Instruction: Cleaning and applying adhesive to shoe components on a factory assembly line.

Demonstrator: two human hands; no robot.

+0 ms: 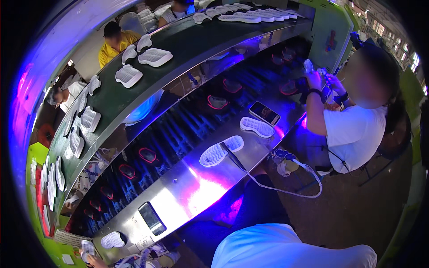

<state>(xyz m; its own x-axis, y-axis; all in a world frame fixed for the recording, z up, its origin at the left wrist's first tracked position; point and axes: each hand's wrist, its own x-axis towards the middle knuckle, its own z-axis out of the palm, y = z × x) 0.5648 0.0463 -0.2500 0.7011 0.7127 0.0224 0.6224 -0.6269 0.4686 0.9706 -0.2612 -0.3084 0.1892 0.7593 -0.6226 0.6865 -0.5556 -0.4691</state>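
The green conveyor [196, 38] curves along the far side; nearer, the metal bench [125, 219] runs near left to far right; the white sole [215, 155] lies on it, long axis roughly lengthwise; the dark corded tool [231, 155] crosses it; neither own hand shows, so finger opening, hold and nearer hand cannot be told.

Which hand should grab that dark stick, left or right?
Probably the right hand: the dark stick crosses a white sole, and its pale cord loops off rightward. Neither of the wearer's hands clearly shows, so that's a guess.
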